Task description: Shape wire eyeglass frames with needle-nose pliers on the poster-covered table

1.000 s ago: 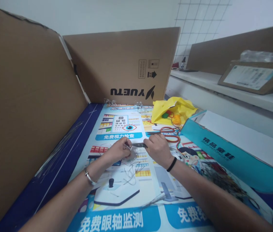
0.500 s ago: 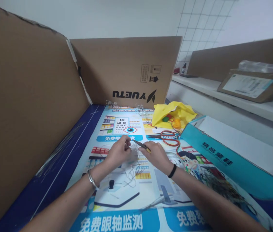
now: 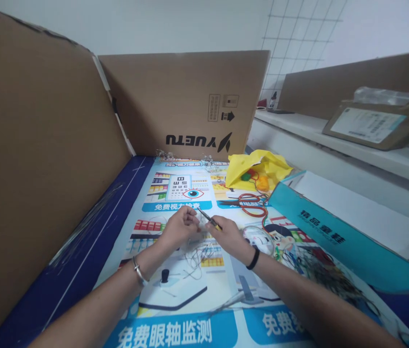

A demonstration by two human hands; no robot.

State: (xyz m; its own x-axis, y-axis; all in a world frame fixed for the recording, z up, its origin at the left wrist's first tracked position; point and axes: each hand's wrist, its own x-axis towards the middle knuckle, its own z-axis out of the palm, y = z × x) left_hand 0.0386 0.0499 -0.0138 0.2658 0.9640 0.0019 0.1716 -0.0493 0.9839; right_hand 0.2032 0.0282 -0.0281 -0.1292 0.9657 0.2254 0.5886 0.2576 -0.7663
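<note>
Now our right hand (image 3: 228, 237) grips slim pliers (image 3: 209, 221) near the yellow bag (image 3: 258, 166). Our left hand (image 3: 178, 226) pinches thin wire (image 3: 199, 251).

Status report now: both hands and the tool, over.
Left hand pinching thin wire. Right hand holding pliers, tip at the left fingers. Nothing between them.

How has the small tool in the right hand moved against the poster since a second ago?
Yes. The tool has tilted from level to slanting, its tip up toward the eye chart, held by the right hand.

Silver bangle (image 3: 138, 270), black wristband (image 3: 252, 259)
</note>
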